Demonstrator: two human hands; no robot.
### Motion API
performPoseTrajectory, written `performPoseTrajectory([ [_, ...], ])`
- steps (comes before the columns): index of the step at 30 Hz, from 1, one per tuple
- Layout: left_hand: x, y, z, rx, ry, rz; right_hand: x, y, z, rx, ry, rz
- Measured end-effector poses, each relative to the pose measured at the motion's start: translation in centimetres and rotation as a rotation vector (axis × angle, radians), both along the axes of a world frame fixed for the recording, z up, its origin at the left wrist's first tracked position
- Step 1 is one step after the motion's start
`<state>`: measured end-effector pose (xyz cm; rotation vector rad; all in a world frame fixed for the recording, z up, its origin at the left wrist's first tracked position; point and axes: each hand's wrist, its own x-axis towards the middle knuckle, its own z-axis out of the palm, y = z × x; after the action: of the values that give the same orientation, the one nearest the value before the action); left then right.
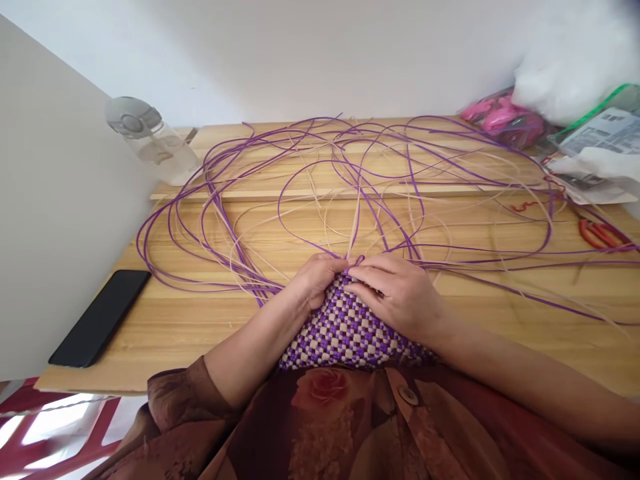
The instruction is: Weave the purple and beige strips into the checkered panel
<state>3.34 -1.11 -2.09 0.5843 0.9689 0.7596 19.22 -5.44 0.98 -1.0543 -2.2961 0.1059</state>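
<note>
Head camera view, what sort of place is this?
Likely a craft workspace, perhaps at home: it shows a wooden table, a purple-and-beige woven piece and long loose strands.

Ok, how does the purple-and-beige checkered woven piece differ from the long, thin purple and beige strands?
The purple-and-beige checkered woven piece is tightly interlaced, while the long, thin purple and beige strands curve loosely in wide loops. The woven piece sits close to the person's body, with both hands on it; most of the strands sprawl across the pale wooden table beyond. Both share purple and beige colouring.
</note>
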Motion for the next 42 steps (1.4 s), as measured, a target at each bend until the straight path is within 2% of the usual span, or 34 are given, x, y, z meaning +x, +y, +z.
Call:
performPoseTrajectory([
  [2,0.0,0.0,-0.1,0.028,0.037,0.007,-0.7,-0.1,-0.1,-0.001,0.052,-0.021],
  [7,0.0,0.1,-0.1,0.005,0.078,-0.022,-1.1,-2.4,1.7,-0.312,0.22,0.057],
  [9,0.1,0.1,0.0,0.027,0.08,-0.028,-0.9,-3.3,2.0,-0.344,0.23,0.082],
  [14,0.3,-0.2,0.4,0.115,0.127,-0.014,-1.4,-3.8,0.8,-0.272,0.366,0.073],
  [19,0.2,-0.3,0.3,0.133,0.148,-0.014,-1.5,-4.2,-0.2,-0.432,0.488,0.043],
  [21,-0.2,-0.1,0.4,0.152,0.171,-0.071,-1.3,-4.4,-0.6,-0.479,0.531,0.024],
  [24,-1.1,0.1,0.7,0.205,0.254,-0.258,-1.2,-4.4,-1.4,-0.504,0.61,0.004],
  [26,-1.4,0.1,0.8,0.22,0.3,-0.338,-1.3,-4.2,-2.0,-0.531,0.667,-0.021],
  [29,-1.1,-0.2,0.4,0.233,0.284,-0.266,-1.3,-4.0,-2.5,-0.594,0.683,-0.027],
  [31,-0.7,-0.4,0.0,0.261,0.292,-0.183,-1.4,-3.8,-2.7,-0.621,0.663,0.002],
  [34,-0.3,-0.6,-0.3,0.267,0.344,-0.128,-1.7,-3.5,-2.6,-0.624,0.647,0.069],
  [40,-0.7,-0.4,0.4,0.182,0.244,-0.19,-1.0,-3.2,-1.0,-0.632,0.548,0.113],
  [42,-0.7,-0.5,0.7,0.162,0.207,-0.188,0.0,-2.7,-0.3,-0.672,0.546,0.072],
])
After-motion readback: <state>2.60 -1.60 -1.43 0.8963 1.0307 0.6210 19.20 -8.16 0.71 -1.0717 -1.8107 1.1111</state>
